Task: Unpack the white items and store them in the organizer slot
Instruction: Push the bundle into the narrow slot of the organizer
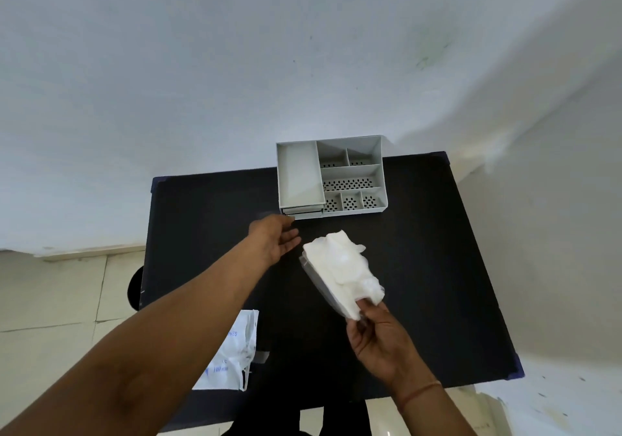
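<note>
A stack of thin white items (341, 269) with crumpled tops hangs above the middle of the black table (420, 250). My right hand (378, 338) pinches the stack's near corner from below. My left hand (274, 238) is stretched out to the left of the stack, fingers apart and holding nothing, just in front of the grey organizer (331, 176). The organizer stands at the table's far edge; it has one large plain slot on its left and several small perforated compartments on its right. All of them look empty.
A torn white package (229, 355) with blue print lies at the table's near left edge, partly under my left forearm. A white wall rises behind the table. Tiled floor shows to the left, and a pale wall to the right.
</note>
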A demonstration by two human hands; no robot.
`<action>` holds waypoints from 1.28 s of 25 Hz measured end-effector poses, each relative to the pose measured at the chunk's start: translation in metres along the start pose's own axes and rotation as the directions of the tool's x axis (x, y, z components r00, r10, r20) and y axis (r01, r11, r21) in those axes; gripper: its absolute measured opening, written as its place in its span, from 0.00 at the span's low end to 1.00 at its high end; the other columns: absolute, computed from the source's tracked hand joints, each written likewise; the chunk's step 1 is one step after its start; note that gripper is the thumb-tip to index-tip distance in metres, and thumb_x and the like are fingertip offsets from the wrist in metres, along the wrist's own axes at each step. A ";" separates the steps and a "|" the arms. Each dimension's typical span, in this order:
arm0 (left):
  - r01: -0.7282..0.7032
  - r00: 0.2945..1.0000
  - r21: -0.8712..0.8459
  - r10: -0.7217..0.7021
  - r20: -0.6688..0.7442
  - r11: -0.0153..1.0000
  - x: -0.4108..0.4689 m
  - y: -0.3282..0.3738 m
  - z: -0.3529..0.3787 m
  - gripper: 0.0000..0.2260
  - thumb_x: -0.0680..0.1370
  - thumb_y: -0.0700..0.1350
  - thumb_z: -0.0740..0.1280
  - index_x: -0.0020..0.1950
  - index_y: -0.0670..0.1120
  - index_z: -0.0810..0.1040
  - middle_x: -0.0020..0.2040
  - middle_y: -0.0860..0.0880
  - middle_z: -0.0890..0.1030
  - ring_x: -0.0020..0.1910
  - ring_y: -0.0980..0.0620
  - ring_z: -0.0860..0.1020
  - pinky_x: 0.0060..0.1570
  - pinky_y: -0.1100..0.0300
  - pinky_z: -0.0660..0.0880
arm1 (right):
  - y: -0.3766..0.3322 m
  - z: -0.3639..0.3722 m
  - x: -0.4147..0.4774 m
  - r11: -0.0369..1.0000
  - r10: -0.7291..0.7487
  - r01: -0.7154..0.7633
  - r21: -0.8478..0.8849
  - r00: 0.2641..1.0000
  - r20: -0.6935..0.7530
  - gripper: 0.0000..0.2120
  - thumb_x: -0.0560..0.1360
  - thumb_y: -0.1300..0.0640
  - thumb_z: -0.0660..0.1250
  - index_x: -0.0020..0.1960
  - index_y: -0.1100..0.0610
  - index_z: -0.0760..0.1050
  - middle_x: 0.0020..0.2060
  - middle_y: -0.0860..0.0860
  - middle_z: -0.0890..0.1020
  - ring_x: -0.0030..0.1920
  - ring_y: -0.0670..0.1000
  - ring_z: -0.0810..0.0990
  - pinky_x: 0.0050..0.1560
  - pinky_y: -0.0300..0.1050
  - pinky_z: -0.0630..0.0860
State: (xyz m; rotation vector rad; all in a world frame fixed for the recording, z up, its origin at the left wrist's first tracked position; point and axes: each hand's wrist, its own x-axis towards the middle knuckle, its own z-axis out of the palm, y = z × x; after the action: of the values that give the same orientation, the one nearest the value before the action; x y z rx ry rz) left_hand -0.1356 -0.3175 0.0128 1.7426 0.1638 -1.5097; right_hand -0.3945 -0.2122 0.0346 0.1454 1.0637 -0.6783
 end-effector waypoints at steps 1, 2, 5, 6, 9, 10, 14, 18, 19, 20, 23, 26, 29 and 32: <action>-0.009 1.000 -0.033 0.008 -0.011 0.999 0.005 0.002 0.005 0.09 0.83 0.34 0.69 0.63 0.37 0.82 0.59 0.40 0.85 0.50 0.44 0.85 0.36 0.50 0.83 | 0.003 0.000 0.001 1.000 -0.011 0.012 0.014 1.000 -0.015 0.17 0.68 0.65 0.74 0.57 0.57 0.84 0.46 0.58 0.90 0.36 0.53 0.89 0.28 0.44 0.85; -0.014 1.000 -0.046 0.013 -0.014 0.999 0.009 0.004 0.010 0.09 0.83 0.34 0.68 0.63 0.37 0.82 0.57 0.41 0.85 0.49 0.44 0.86 0.36 0.50 0.83 | 0.005 0.000 0.001 0.999 -0.023 0.023 0.023 0.999 -0.028 0.18 0.67 0.65 0.74 0.57 0.57 0.84 0.46 0.58 0.90 0.35 0.53 0.88 0.28 0.44 0.85; -0.026 0.999 -0.052 0.024 -0.027 0.998 0.018 0.011 0.021 0.08 0.84 0.34 0.65 0.61 0.37 0.81 0.51 0.42 0.86 0.47 0.45 0.88 0.34 0.50 0.84 | 0.009 0.000 0.002 0.998 -0.053 0.055 0.038 0.997 -0.059 0.18 0.67 0.66 0.74 0.56 0.58 0.84 0.46 0.57 0.90 0.34 0.52 0.87 0.29 0.43 0.85; -0.030 0.999 -0.049 0.028 -0.041 0.998 0.021 0.012 0.024 0.08 0.84 0.33 0.65 0.60 0.37 0.82 0.51 0.42 0.86 0.46 0.45 0.88 0.34 0.50 0.84 | 0.010 0.000 0.002 0.997 -0.063 0.066 0.044 0.996 -0.065 0.18 0.67 0.66 0.74 0.56 0.58 0.84 0.45 0.57 0.90 0.34 0.51 0.87 0.28 0.43 0.84; -0.044 0.998 -0.059 0.040 -0.058 0.997 0.026 0.010 0.029 0.10 0.83 0.33 0.65 0.62 0.37 0.82 0.53 0.42 0.86 0.44 0.46 0.87 0.34 0.50 0.85 | 0.010 0.002 0.002 0.994 -0.092 0.096 0.059 0.993 -0.072 0.17 0.67 0.66 0.73 0.55 0.58 0.84 0.44 0.57 0.90 0.33 0.51 0.87 0.28 0.43 0.84; -0.048 0.997 -0.067 0.044 -0.064 0.997 0.026 0.007 0.030 0.11 0.83 0.33 0.66 0.63 0.38 0.81 0.53 0.42 0.85 0.43 0.47 0.87 0.34 0.50 0.85 | 0.010 0.003 0.001 0.993 -0.097 0.102 0.061 0.993 -0.073 0.17 0.67 0.66 0.73 0.55 0.58 0.83 0.44 0.57 0.90 0.33 0.51 0.88 0.28 0.43 0.84; -0.054 0.994 -0.071 0.047 -0.099 0.996 0.018 -0.001 0.027 0.10 0.81 0.34 0.69 0.62 0.39 0.82 0.51 0.42 0.85 0.39 0.48 0.83 0.33 0.51 0.85 | 0.009 0.011 0.003 0.992 -0.108 0.112 0.053 0.991 -0.080 0.18 0.67 0.65 0.74 0.56 0.57 0.83 0.45 0.57 0.90 0.34 0.51 0.88 0.28 0.43 0.84; 0.005 0.998 0.000 -0.005 -0.055 1.000 -0.001 -0.034 0.006 0.09 0.80 0.35 0.67 0.58 0.37 0.83 0.49 0.39 0.85 0.37 0.47 0.83 0.29 0.55 0.83 | 0.007 0.020 0.008 0.990 -0.133 0.137 0.044 0.988 -0.073 0.17 0.66 0.65 0.75 0.55 0.56 0.84 0.46 0.56 0.91 0.36 0.51 0.89 0.29 0.43 0.84; 0.019 0.999 0.005 -0.019 -0.049 1.000 -0.004 -0.044 0.000 0.09 0.80 0.35 0.67 0.59 0.37 0.82 0.51 0.39 0.86 0.39 0.46 0.83 0.32 0.53 0.84 | 0.007 0.022 0.010 0.990 -0.135 0.138 0.035 0.988 -0.074 0.18 0.66 0.64 0.75 0.55 0.56 0.84 0.47 0.55 0.91 0.37 0.51 0.89 0.30 0.44 0.84; 0.032 0.998 0.009 -0.032 -0.047 0.999 -0.007 -0.054 -0.007 0.10 0.80 0.35 0.67 0.60 0.37 0.82 0.53 0.39 0.85 0.41 0.45 0.83 0.35 0.51 0.84 | 0.007 0.023 0.011 0.990 -0.137 0.139 0.025 0.988 -0.076 0.18 0.66 0.64 0.75 0.56 0.55 0.84 0.47 0.55 0.91 0.38 0.51 0.89 0.30 0.44 0.84; 0.058 0.998 0.025 -0.058 -0.010 0.998 -0.015 -0.071 -0.022 0.10 0.81 0.37 0.69 0.62 0.38 0.81 0.56 0.39 0.85 0.43 0.44 0.83 0.38 0.48 0.83 | 0.008 0.027 0.015 0.990 -0.138 0.139 0.008 0.987 -0.080 0.20 0.66 0.63 0.76 0.58 0.55 0.84 0.47 0.54 0.91 0.38 0.51 0.90 0.31 0.44 0.85; 0.057 0.998 0.084 -0.057 -0.004 0.995 -0.027 -0.077 -0.031 0.08 0.81 0.46 0.73 0.58 0.44 0.82 0.58 0.41 0.84 0.45 0.44 0.83 0.37 0.49 0.83 | 0.011 0.036 0.018 0.990 -0.139 0.141 0.014 0.987 -0.079 0.20 0.66 0.64 0.75 0.57 0.55 0.83 0.45 0.53 0.91 0.38 0.50 0.90 0.32 0.44 0.85; 0.068 0.998 0.053 -0.067 -0.020 0.996 -0.041 -0.080 -0.037 0.09 0.81 0.52 0.72 0.55 0.48 0.81 0.56 0.42 0.83 0.46 0.43 0.84 0.33 0.51 0.84 | 0.018 0.046 0.026 0.991 -0.126 0.129 0.032 0.988 -0.086 0.14 0.70 0.66 0.75 0.54 0.54 0.84 0.45 0.52 0.91 0.39 0.50 0.90 0.33 0.43 0.85; 0.025 0.999 0.053 -0.024 -0.022 0.998 -0.052 -0.084 -0.040 0.12 0.81 0.55 0.71 0.58 0.47 0.81 0.56 0.41 0.83 0.44 0.43 0.84 0.33 0.51 0.85 | 0.027 0.059 0.036 0.991 -0.114 0.120 0.050 0.988 -0.107 0.12 0.78 0.67 0.70 0.58 0.55 0.83 0.44 0.52 0.91 0.40 0.50 0.90 0.33 0.43 0.85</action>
State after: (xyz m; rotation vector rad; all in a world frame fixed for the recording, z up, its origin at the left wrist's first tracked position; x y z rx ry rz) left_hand -0.1671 -0.2155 0.0171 1.8054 0.1577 -1.5256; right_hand -0.3237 -0.2321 0.0282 0.1694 1.1597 -0.8145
